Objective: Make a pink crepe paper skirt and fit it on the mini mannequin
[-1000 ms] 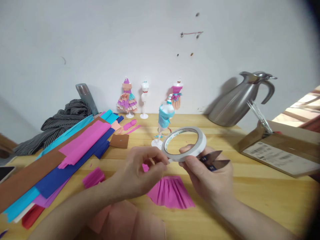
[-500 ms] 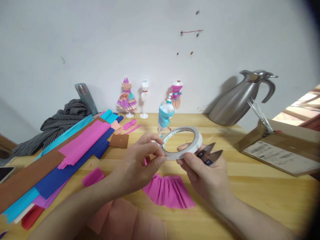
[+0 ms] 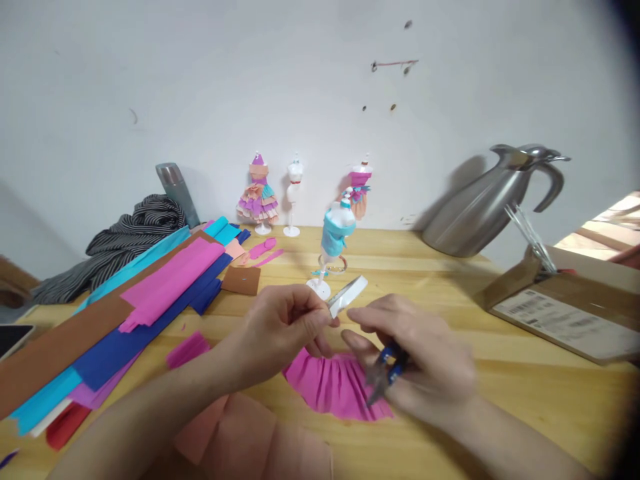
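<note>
My left hand [image 3: 295,327] is closed, its thumb and fingers pinching a roll of white tape [image 3: 353,295] that shows almost edge-on. Part of the roll is hidden behind the fingers. Close by on the right, my right hand [image 3: 425,360] is blurred by motion and holds small scissors [image 3: 383,377] with blue on their handles. Their blades point down and toward me. Below both hands a pleated pink paper skirt [image 3: 340,390] lies on the table. A small dress form [image 3: 339,230] wrapped in light blue stands just beyond the tape.
Strips of coloured crepe paper [image 3: 125,313] and a striped cloth [image 3: 133,233] cover the left side. Peach paper [image 3: 245,437] lies at the front. More dress forms [image 3: 257,193] stand along the wall. A steel jug [image 3: 480,200] and a cardboard box [image 3: 565,300] are on the right.
The tape roll has turned from showing its ring to nearly edge-on. My right hand has let go of the roll, and its scissors have swung from pointing away to pointing down.
</note>
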The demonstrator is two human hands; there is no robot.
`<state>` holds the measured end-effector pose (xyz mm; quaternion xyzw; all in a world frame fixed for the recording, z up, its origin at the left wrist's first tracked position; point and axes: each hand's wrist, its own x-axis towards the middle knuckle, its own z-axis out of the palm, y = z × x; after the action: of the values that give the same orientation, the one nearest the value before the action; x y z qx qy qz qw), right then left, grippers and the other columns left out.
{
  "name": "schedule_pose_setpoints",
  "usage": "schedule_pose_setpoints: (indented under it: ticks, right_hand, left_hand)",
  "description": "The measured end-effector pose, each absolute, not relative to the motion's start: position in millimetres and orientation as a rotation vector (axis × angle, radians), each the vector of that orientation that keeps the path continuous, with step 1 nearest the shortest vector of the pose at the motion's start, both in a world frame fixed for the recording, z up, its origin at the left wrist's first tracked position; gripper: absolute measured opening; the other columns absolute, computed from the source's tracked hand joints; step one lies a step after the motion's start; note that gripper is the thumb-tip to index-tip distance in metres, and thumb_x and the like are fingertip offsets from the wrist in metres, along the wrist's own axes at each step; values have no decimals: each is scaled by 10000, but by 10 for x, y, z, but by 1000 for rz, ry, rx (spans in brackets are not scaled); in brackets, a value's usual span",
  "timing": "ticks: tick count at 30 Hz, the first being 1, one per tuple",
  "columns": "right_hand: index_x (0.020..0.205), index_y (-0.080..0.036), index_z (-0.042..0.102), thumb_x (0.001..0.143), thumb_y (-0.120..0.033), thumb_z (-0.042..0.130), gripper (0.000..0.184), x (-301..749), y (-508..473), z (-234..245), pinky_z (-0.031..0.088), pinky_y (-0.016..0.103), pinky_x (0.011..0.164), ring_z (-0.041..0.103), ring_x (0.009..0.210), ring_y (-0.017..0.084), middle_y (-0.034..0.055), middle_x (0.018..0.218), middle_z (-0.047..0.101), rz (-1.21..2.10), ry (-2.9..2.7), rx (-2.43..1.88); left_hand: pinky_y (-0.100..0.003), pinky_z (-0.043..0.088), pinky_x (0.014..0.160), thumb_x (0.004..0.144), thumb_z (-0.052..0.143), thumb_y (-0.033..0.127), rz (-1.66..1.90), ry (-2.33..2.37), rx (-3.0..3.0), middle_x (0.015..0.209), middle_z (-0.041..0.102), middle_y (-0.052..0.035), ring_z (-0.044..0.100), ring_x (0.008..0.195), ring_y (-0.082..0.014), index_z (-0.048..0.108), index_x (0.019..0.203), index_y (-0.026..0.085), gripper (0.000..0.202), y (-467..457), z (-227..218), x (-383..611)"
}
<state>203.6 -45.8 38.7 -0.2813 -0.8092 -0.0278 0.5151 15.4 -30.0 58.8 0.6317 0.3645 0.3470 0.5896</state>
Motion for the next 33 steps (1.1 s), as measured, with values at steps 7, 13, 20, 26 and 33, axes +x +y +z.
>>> schedule_pose_setpoints:
  ticks: [7,13,20,26,33]
  right_hand:
    - [1034,-147,650,811,-31,581,262,2028,-429,232,539,293,585,667,660,192,94,762,692,-418,-2045,-677]
    - [995,-153,656,820,-33,571,229,2048,-409,226,558,294,607,685,679,189,85,776,715,-449,-2079,-692]
    - [1027,-170,635,816,-21,579,264,2077,-401,239,531,293,547,670,629,181,59,743,710,-514,-2128,-661]
    - [999,-191,602,821,-40,539,242,2080,-386,232,509,291,530,655,618,178,42,696,679,-468,-2135,-636]
    - [821,-221,542,779,1,490,231,2039,-380,246,425,244,483,568,524,127,1,624,584,-118,-2088,-704]
  left_hand:
    - [-205,422,516,874,529,316,809,922,1670,569,555,8,542,533,-99,541,704,148,239,-303,478,186]
    - [-202,379,515,893,498,295,812,975,1839,587,525,15,494,550,-95,526,692,157,245,-299,461,187]
    - [-203,387,524,883,501,285,715,882,1756,585,536,13,515,554,-100,534,719,155,212,-239,456,161]
    - [-194,382,504,862,529,312,695,825,1662,584,488,28,488,529,-84,520,710,149,223,-236,459,172]
    - [-200,323,520,886,520,297,750,876,1776,601,491,28,427,578,-88,540,713,156,223,-252,389,206]
